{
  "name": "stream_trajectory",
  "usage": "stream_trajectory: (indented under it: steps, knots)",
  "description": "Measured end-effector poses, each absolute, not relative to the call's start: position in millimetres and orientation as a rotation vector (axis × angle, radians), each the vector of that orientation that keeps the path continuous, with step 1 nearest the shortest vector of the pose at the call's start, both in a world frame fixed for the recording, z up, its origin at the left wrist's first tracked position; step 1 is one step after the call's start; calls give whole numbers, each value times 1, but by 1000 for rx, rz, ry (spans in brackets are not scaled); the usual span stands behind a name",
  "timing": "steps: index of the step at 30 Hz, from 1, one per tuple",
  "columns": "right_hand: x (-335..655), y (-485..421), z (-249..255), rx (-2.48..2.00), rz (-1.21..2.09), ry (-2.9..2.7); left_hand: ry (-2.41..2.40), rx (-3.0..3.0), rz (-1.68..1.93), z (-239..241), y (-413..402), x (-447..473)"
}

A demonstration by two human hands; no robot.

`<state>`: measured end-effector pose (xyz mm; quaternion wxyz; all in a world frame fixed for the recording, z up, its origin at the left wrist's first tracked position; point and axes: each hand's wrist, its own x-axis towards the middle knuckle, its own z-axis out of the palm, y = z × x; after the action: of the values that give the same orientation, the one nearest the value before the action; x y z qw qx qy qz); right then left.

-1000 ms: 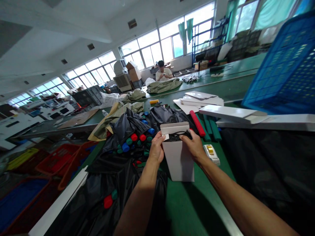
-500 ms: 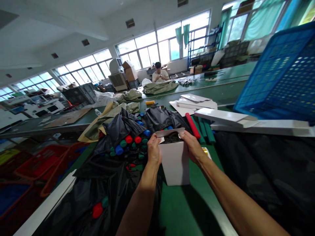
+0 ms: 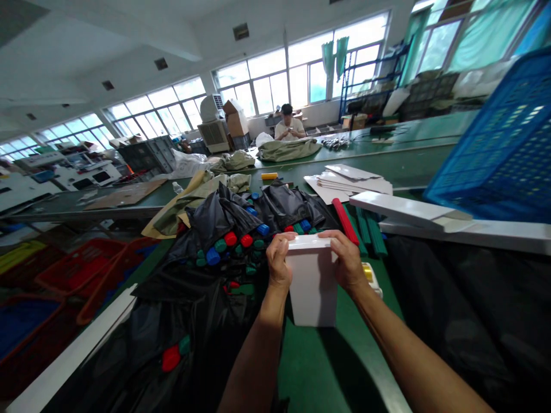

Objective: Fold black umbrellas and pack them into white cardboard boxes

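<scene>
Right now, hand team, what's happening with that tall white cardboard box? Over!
Left hand and right hand: both on the tall white cardboard box, near its top. Box upright, top flap folded over. Close by on the left: black plastic bags.

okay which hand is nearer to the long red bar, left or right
Right. The right hand is by the near end of the red bar, gripping the white box on its right; the left hand is farther, on the box's left.

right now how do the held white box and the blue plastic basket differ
The white box has plain walls; the blue plastic basket has perforated ones. The left hand and right hand hold the box; neither touches the basket. The basket, partly out of frame, looks larger than the box.
</scene>
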<state>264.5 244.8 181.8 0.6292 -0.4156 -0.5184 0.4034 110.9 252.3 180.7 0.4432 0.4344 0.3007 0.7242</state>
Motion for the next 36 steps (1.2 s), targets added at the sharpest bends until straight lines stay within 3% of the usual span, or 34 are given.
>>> stream_trajectory:
  steps: [36]
  knots:
    - [260, 251, 175, -1037, 880, -1068, 927, 1339, 1651, 181, 255, 100]
